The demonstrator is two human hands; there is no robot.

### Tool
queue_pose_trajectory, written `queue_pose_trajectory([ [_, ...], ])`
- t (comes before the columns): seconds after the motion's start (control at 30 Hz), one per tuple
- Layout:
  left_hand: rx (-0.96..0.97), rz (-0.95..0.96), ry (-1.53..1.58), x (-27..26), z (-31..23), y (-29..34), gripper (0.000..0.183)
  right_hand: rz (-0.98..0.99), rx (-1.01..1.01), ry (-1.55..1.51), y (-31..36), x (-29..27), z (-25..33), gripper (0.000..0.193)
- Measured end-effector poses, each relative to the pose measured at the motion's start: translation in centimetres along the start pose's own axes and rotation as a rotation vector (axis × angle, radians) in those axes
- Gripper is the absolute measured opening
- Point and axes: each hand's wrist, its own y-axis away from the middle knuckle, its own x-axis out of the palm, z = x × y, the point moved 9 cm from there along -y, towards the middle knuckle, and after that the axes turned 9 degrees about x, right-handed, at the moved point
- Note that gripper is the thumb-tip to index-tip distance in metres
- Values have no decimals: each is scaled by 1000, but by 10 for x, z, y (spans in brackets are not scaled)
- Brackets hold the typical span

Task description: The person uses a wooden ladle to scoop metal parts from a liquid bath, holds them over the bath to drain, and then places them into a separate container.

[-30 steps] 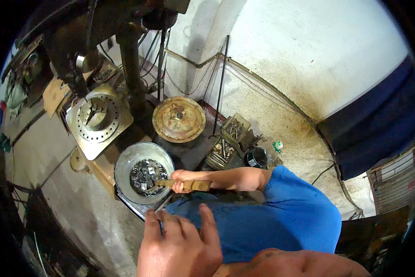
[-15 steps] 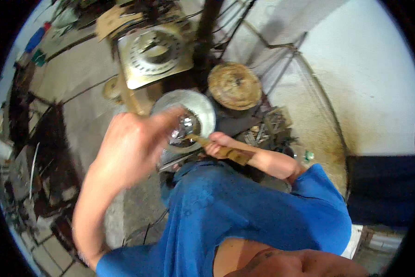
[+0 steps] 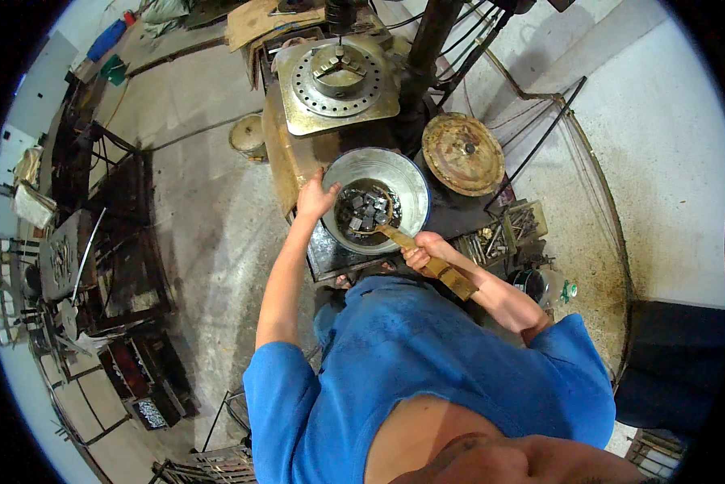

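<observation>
A grey metal basin [image 3: 415, 182] sits in front of me, holding dark liquid. Small square metal blocks [image 3: 357, 223] lie wet in it. My left hand [image 3: 317, 198] grips the basin's left rim, its thumb over the inner side. In my right hand [image 3: 427, 252] is the flat wooden handle of a strainer scoop [image 3: 457, 281], the fist wrapped round it by the basin's near right rim. The scoop's round hoop dips into the basin and encircles some of the blocks; whether it has a mesh, I cannot make out.
Beyond the basin stands a drill press table [image 3: 302, 121] with a three-jaw chuck [image 3: 338, 74]. A round, rust-stained lid [image 3: 462, 153] lies at right, above a tray of metal bits [image 3: 491, 239]. A clear bottle [image 3: 549, 287] and a lidded bucket [image 3: 248, 135] stand on the floor.
My left hand has come down from above the near left side onto the basin's rim. The right hand still holds the scoop. The view has shifted, and the basin appears farther right.
</observation>
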Motion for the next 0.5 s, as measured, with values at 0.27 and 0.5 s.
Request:
queue_pose_trajectory([
  [0.27,-24,-49,-50,2,-4,-19,36,-85,-186,8,54,35,-30,29],
  [0.5,97,-99,-245,1,-18,-28,26,-12,-179,-118,110,75,-73,19],
])
